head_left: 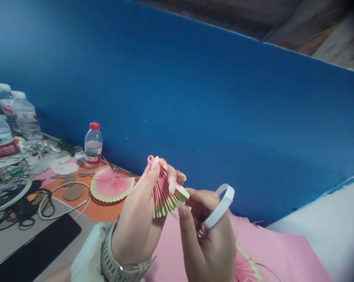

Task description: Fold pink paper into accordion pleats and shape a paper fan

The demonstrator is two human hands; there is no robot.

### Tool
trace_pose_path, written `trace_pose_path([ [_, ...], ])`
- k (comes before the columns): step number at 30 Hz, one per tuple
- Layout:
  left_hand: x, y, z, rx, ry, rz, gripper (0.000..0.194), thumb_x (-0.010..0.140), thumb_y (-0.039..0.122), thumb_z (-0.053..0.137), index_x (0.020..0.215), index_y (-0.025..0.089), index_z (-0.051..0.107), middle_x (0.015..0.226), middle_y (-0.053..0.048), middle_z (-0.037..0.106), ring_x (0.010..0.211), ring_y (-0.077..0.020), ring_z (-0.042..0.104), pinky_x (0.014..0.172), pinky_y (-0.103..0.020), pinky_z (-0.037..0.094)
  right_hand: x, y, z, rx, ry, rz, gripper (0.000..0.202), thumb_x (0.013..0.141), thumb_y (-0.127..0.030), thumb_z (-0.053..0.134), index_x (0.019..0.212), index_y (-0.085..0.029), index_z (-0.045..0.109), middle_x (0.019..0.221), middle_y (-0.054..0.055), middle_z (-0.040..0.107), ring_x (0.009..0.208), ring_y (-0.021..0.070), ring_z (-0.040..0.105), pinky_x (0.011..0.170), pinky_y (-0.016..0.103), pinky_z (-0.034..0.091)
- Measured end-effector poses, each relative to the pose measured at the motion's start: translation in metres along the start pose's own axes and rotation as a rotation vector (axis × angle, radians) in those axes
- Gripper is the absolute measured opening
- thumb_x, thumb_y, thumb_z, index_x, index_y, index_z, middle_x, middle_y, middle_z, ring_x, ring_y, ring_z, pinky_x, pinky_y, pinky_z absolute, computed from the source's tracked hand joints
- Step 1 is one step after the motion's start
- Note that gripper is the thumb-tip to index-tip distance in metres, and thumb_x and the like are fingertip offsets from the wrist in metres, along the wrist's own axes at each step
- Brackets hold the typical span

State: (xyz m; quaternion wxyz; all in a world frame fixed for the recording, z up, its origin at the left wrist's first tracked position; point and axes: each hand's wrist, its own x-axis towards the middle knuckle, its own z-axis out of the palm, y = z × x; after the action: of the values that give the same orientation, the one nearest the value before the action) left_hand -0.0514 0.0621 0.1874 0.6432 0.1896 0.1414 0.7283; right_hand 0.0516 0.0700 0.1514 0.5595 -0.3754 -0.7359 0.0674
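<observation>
My left hand (pixel 141 215), with a watch (pixel 118 254) on its wrist, is closed around a pleated paper fan (pixel 163 196). The fan is pink with a yellow-green edge, its folds bunched at the top between thumb and fingers. At the fan's lower right edge, my right hand (pixel 210 239) is closed, thumb and fingertips touching the paper. A curled white strip (pixel 221 209) loops out of the right hand; its ends are hidden by the fingers. Beneath that hand, another pink pleated fan (pixel 247 266) shows in part.
An opened paper fan (pixel 112 183) lies on orange paper (pixel 93 209). Behind it stands a red-capped bottle (pixel 93 145). At left are larger water bottles (pixel 26 117), cables (pixel 27 209) and a black phone (pixel 37 248). Pink paper (pixel 277 246) spreads before a blue wall (pixel 194 98).
</observation>
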Motion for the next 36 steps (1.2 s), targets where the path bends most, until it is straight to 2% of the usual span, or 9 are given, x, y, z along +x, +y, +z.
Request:
trace_pose_path([
  [3,0.002,0.001,-0.001,-0.008,0.022,-0.038,0.024,0.094,0.025,0.037,0.076,0.017,0.051,0.069,0.0,0.045,0.081,-0.0144,0.055,0.068,-0.023,0.05,0.003,0.002,-0.003,-0.103,-0.018,-0.063,0.012,0.084,-0.019,0.051,0.094,-0.02,0.056,0.083,0.004,0.055,0.079,0.0187,0.054,0.065,0.032,0.043],
  [7,0.002,0.003,-0.001,-0.034,-0.021,-0.084,0.028,0.094,0.025,0.035,0.071,0.017,0.048,0.065,0.001,0.042,0.075,-0.0122,0.052,0.069,-0.023,0.049,0.004,0.002,-0.003,-0.067,0.013,-0.087,0.024,0.081,-0.014,0.052,0.105,-0.021,0.05,0.087,0.005,0.053,0.081,0.0192,0.055,0.065,0.034,0.046],
  [12,0.001,0.003,-0.002,-0.002,0.037,-0.142,0.024,0.094,0.025,0.038,0.077,0.017,0.053,0.077,-0.001,0.053,0.089,-0.0143,0.056,0.073,-0.022,0.048,0.004,0.003,-0.004,-0.125,0.114,-0.196,0.032,0.078,-0.01,0.055,0.106,-0.023,0.051,0.094,0.006,0.051,0.085,0.0202,0.056,0.069,0.037,0.048],
  [15,0.002,0.0,-0.003,-0.016,0.043,-0.125,0.022,0.093,0.026,0.041,0.081,0.017,0.057,0.08,-0.002,0.056,0.089,-0.015,0.058,0.077,-0.025,0.049,0.004,0.005,-0.006,-0.188,0.044,-0.278,0.031,0.079,-0.012,0.053,0.108,-0.022,0.053,0.091,0.006,0.056,0.084,0.0196,0.056,0.066,0.034,0.048],
  [19,0.002,0.0,-0.003,-0.03,0.038,-0.074,0.023,0.093,0.026,0.041,0.077,0.017,0.055,0.07,0.0,0.05,0.084,-0.0137,0.057,0.077,-0.023,0.048,0.002,0.003,-0.006,-0.13,-0.024,-0.167,0.022,0.082,-0.015,0.048,0.102,-0.022,0.055,0.087,0.006,0.061,0.083,0.0217,0.056,0.065,0.035,0.046],
  [24,0.002,0.001,0.0,-0.046,-0.018,-0.063,0.029,0.094,0.026,0.037,0.069,0.018,0.049,0.058,0.004,0.038,0.058,-0.0078,0.049,0.059,-0.016,0.045,-0.005,-0.004,0.002,0.022,-0.076,-0.023,0.023,0.08,-0.026,0.053,0.103,-0.021,0.053,0.086,0.006,0.058,0.081,0.0216,0.057,0.06,0.032,0.044],
  [28,0.001,0.003,0.002,0.006,-0.066,-0.049,0.034,0.095,0.03,0.033,0.068,0.017,0.049,0.054,0.005,0.037,0.047,-0.0052,0.039,0.07,-0.019,0.047,-0.008,-0.01,0.006,0.006,-0.051,0.003,0.024,0.08,-0.023,0.055,0.104,-0.022,0.054,0.086,0.005,0.058,0.08,0.0206,0.056,0.059,0.031,0.043],
  [33,0.002,0.004,0.003,-0.039,-0.04,0.008,0.031,0.095,0.027,0.033,0.07,0.018,0.049,0.056,0.006,0.042,0.049,-0.0043,0.048,0.08,-0.024,0.05,-0.007,-0.014,0.004,-0.073,-0.105,0.015,0.027,0.08,-0.027,0.058,0.106,-0.022,0.056,0.076,0.004,0.057,0.065,0.0178,0.052,0.052,0.029,0.039],
  [36,0.002,0.002,0.002,0.0,0.017,0.018,0.024,0.093,0.024,0.039,0.075,0.018,0.054,0.069,0.003,0.057,0.07,-0.0077,0.063,0.076,-0.021,0.053,-0.006,-0.013,0.004,-0.067,-0.093,0.025,0.027,0.078,-0.027,0.061,0.104,-0.023,0.057,0.075,0.001,0.057,0.053,0.0131,0.045,0.049,0.027,0.038],
])
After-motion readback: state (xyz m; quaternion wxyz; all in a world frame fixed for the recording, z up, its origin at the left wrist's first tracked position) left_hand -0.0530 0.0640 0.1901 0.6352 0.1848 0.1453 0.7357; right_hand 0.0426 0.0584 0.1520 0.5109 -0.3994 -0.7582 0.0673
